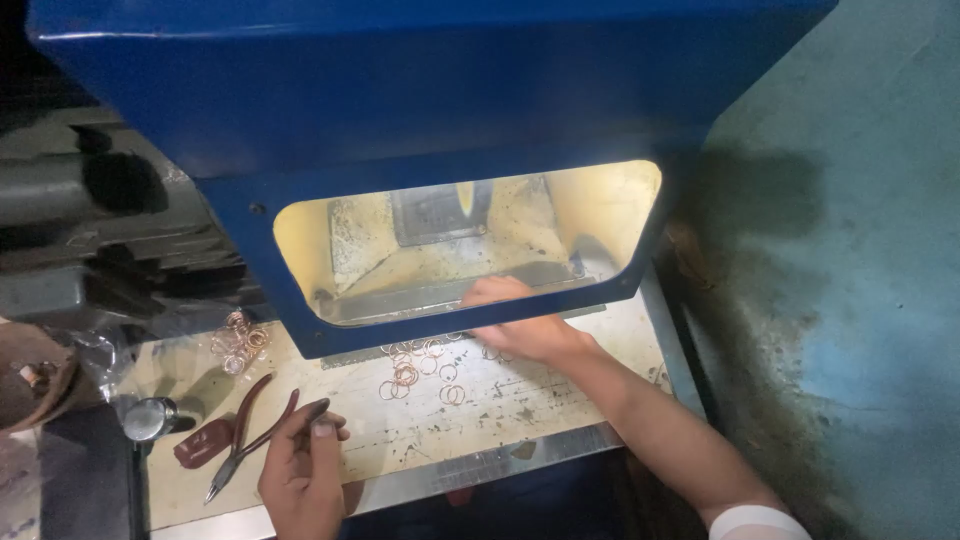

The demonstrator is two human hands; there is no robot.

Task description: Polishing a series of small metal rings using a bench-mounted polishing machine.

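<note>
Copper wire rings [420, 368] lie scattered on the worktop [520, 405] just near of the right hand [525, 325], its grip hidden; left hand [300, 470] pinches a dark slim tool [305, 415], beside red-handled pliers [250, 425].

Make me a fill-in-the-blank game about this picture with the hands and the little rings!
1. The left hand holds a pair of ____ with dark red handles.
2. The right hand reaches toward the lit opening of a ____ coloured machine.
3. The loose rings on the bench are ____ coloured.

Missing words: pliers; blue; copper
</note>
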